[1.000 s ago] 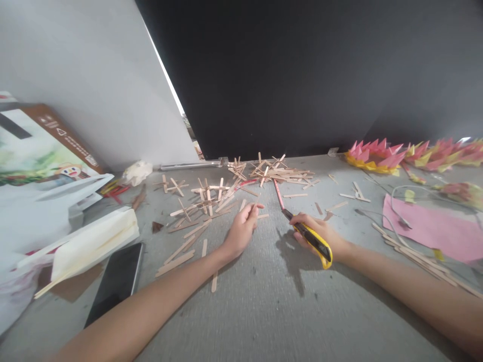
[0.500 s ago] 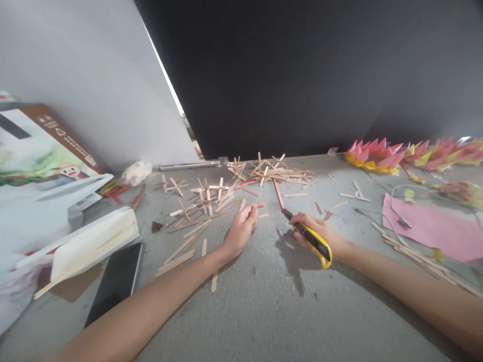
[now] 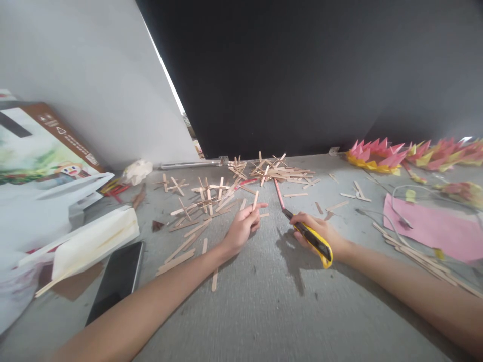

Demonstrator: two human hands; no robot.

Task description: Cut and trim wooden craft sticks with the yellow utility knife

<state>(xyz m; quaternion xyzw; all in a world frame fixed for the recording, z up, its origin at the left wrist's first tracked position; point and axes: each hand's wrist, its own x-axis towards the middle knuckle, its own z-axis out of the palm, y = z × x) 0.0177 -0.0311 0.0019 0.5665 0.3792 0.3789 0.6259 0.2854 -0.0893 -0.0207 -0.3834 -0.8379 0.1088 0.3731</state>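
A short popsicle stick (image 3: 255, 199) stands up from between the thumb and fingers of my left hand (image 3: 242, 226), whose index finger points to the right. My right hand (image 3: 319, 235) is wrapped round a yellow and black utility knife (image 3: 312, 238). From the knife's front end a long, reddish blade or strip (image 3: 278, 193) reaches forward toward the wooden sticks; I cannot tell which it is. Ahead of both hands lies a heap of popsicle sticks (image 3: 290, 172). To its left, several sticks are joined into crossed shapes (image 3: 207, 196).
A phone (image 3: 115, 281), a cream wrapper (image 3: 96, 241) and white plastic bags (image 3: 33, 216) lie at the left. At the right are pink and yellow paper flowers (image 3: 375, 157), pink paper (image 3: 430, 229), a cable (image 3: 392, 201) and more sticks (image 3: 418, 259). A dark panel (image 3: 294, 75) rises behind.
The stick in my left hand has turned into view and now points upward. My right hand and the knife have hardly moved.
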